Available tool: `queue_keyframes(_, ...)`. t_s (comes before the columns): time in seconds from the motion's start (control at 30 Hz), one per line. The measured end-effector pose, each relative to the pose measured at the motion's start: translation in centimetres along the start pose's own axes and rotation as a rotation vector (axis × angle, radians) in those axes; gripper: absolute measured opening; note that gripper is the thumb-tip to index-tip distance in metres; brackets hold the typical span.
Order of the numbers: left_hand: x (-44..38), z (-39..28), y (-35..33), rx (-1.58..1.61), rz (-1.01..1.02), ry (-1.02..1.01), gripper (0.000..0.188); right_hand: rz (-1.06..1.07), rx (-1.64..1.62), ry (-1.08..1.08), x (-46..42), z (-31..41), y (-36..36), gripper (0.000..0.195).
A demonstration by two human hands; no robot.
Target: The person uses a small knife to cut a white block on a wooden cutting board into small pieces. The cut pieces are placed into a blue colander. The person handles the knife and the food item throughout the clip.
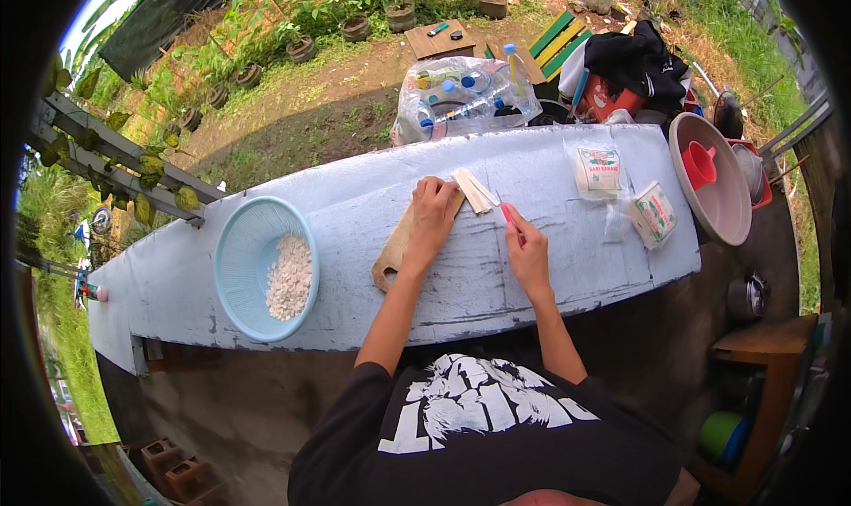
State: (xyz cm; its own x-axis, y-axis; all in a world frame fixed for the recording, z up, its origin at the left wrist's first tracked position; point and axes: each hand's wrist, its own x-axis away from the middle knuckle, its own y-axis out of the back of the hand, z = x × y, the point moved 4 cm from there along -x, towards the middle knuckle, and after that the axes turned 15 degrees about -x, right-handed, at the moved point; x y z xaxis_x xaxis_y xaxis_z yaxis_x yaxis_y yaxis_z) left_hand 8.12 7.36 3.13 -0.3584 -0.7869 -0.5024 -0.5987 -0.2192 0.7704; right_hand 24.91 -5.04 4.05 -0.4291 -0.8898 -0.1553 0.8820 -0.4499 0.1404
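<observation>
My left hand (432,217) rests over a wooden cutting board (391,250), its fingertips at the end of some pale, flat strips (473,190); whether it grips them is hard to tell. The strips lie side by side across the board's far right edge. In my right hand (525,240) is a knife with a red handle (508,212), its thin blade pointing away beside the strips. A light blue plastic basin (229,267) stands to the left of the board, holding a heap of small, pale, flat pieces (290,277).
Two plastic packets with printed labels (598,170) (653,213) lie on the right of the grey-blue table (352,207). Beyond them, a large basin (721,207) holds a red dipper (698,165). A clear bag of plastic bottles (465,100) stands behind the far edge.
</observation>
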Motion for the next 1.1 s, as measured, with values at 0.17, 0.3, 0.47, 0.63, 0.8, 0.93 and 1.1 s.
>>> queue_keyframes(0.17,-1.2,0.2,0.0,0.015,0.046,0.034,0.021,-0.021,-0.028,-0.016,-0.1,0.1,-0.1,0.035)
queue_keyframes(0.3,-2.7,-0.3,0.3,-0.077,0.022,0.051,0.024,-0.056,-0.013,0.017,-0.4,-0.3,-0.2,0.036)
queue_keyframes(0.47,-4.3,0.4,-1.6,-0.251,0.077,-0.04,0.021,-0.051,0.036,0.06,-0.5,0.0,-0.5,0.037)
queue_keyframes(0.63,-5.0,0.4,-1.6,-0.206,0.13,0.019,0.016,-0.023,0.119,0.098,-0.2,-0.2,-0.8,0.038)
queue_keyframes(0.8,-4.8,0.8,-1.4,-0.111,0.079,0.053,0.011,0.028,0.04,0.119,-0.7,0.4,-0.7,0.037)
queue_keyframes(0.93,-4.9,0.9,-0.9,-0.072,0.044,0.044,0.009,0.068,0.026,0.117,-1.1,0.6,-0.8,0.037)
queue_keyframes(1.1,-4.9,1.2,-0.6,-0.046,0.011,0.049,0.01,0.069,0.035,0.109,-1.0,0.4,-1.0,0.037)
